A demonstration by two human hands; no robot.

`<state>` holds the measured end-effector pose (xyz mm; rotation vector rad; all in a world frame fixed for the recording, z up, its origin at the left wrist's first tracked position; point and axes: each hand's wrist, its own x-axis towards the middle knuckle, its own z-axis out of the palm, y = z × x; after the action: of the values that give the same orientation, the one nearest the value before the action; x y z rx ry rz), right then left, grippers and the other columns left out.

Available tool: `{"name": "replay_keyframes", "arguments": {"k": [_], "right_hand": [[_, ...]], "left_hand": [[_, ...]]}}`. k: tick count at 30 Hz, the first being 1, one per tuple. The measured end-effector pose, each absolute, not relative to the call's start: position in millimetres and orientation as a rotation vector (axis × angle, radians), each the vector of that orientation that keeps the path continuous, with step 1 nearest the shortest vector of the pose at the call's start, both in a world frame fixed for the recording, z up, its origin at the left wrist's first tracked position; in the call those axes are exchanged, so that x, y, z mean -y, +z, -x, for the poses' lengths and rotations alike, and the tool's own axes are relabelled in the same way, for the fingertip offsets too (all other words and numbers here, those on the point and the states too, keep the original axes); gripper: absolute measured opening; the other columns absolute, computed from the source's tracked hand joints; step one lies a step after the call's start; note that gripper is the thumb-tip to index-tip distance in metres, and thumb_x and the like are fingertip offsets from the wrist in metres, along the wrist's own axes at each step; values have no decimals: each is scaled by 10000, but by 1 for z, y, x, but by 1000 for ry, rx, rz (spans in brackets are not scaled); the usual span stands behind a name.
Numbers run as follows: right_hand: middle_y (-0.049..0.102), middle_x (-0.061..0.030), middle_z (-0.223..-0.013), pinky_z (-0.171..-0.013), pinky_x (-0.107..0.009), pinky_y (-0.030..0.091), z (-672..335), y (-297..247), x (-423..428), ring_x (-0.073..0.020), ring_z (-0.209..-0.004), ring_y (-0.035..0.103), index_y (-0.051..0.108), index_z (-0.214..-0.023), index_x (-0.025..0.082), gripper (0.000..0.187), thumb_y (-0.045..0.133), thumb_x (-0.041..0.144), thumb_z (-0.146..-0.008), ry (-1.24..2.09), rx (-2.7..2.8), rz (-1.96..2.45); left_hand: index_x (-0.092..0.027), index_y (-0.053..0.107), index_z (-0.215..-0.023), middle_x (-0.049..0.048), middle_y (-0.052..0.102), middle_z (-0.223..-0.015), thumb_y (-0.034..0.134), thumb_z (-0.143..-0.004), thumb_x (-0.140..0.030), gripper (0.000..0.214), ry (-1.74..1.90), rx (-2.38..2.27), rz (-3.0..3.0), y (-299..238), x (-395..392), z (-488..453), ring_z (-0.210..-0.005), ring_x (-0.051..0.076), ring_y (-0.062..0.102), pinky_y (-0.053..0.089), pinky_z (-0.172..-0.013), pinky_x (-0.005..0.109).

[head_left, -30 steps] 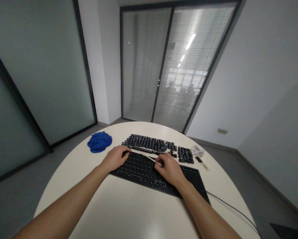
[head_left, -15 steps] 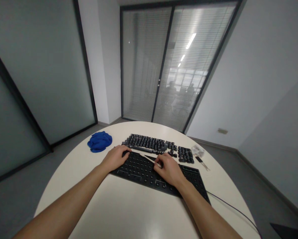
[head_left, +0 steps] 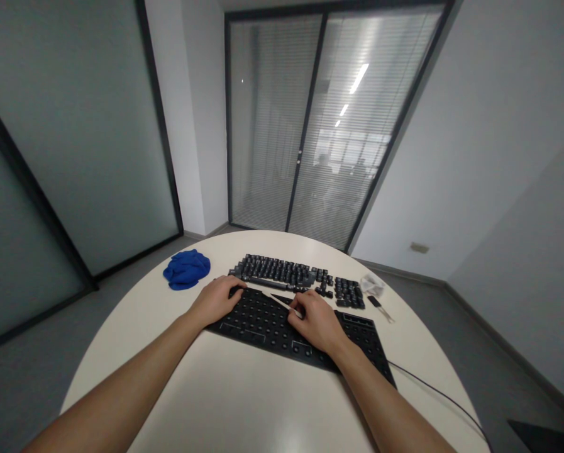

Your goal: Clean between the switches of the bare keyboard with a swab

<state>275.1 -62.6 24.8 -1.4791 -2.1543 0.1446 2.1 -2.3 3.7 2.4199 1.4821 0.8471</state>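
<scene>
A black keyboard [head_left: 258, 322] with its keycaps off lies on the table, its bare switch positions showing in rows. My left hand [head_left: 217, 302] grips its left end, with the thumb over the top and the fingers around the far edge. Over the keyboard's middle, my right hand [head_left: 315, 322] pinches a thin white stick [head_left: 278, 301] that looks like a cotton swab. The stick points toward the far left, its tip close to the keyboard's far edge. Behind the keyboard, the loose black keycaps [head_left: 279, 269] sit laid out in keyboard order.
A crumpled blue cloth [head_left: 186, 269] is at the left of the round table [head_left: 244, 402]. On the right are a clear plastic bag [head_left: 372, 285] and a small tool with a black handle and wire prongs [head_left: 381, 309]. A cable [head_left: 435, 393] runs off the right edge.
The whole view has shifted slightly left. Both hands keep nearly the same place on the keyboard, with the stick still in the right one.
</scene>
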Motion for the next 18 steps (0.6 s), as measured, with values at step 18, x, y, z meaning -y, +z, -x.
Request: {"name": "replay_keyframes", "arguments": {"k": [18], "right_hand": [[554, -14, -773, -711, -258, 403, -276, 24, 62, -169, -761, 554, 624, -777, 195, 52, 595, 167, -810, 161, 2157, 1476]], "left_hand": [[-254, 700, -1050, 32, 717, -1099, 483, -896, -317, 273, 829, -1478, -2418, 4, 1, -2, -1048, 248, 619, 483, -931, 376]]}}
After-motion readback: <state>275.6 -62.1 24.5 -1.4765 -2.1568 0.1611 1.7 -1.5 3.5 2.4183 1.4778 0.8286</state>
